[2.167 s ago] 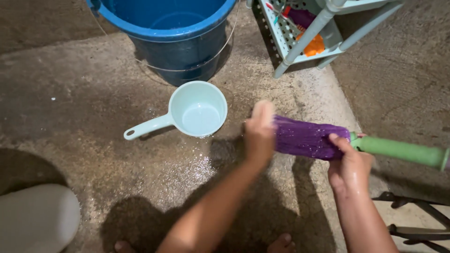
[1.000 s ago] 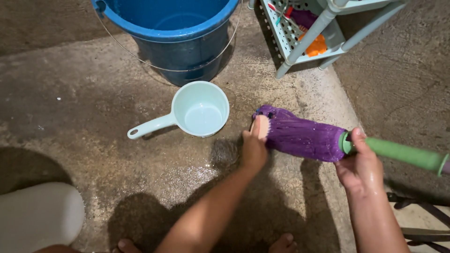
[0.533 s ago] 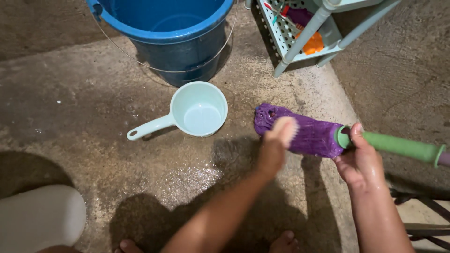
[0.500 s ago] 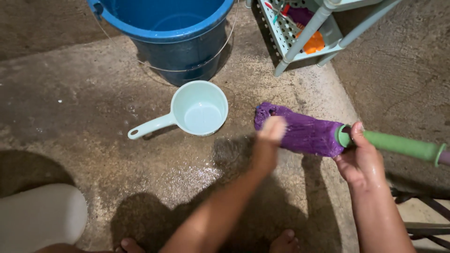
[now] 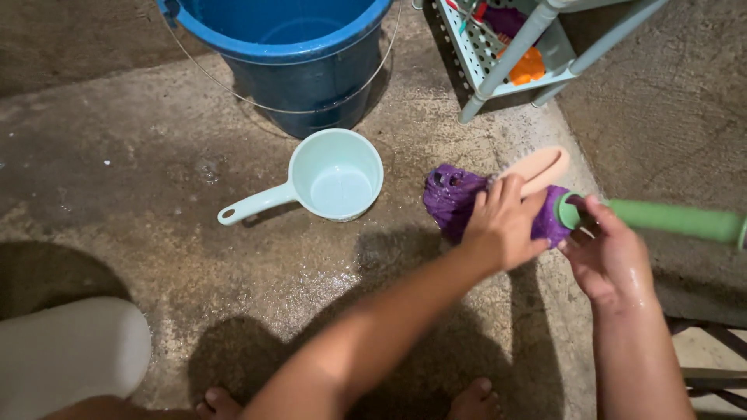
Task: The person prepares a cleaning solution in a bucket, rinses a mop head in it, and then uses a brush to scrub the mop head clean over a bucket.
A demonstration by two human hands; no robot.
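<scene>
My left hand has its grip closed on a pale scrubbing brush, pressed to the purple mop head lying on the wet concrete floor. My right hand grips the green mop handle at the collar. At nine o'clock stands a light dipper; at eleven, a blue bucket.

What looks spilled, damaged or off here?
Only the water: a wet, glistening patch on the concrete floor below the pale dipper. The purple mop head looks bunched up where the left hand presses it. Nothing looks broken.
</scene>
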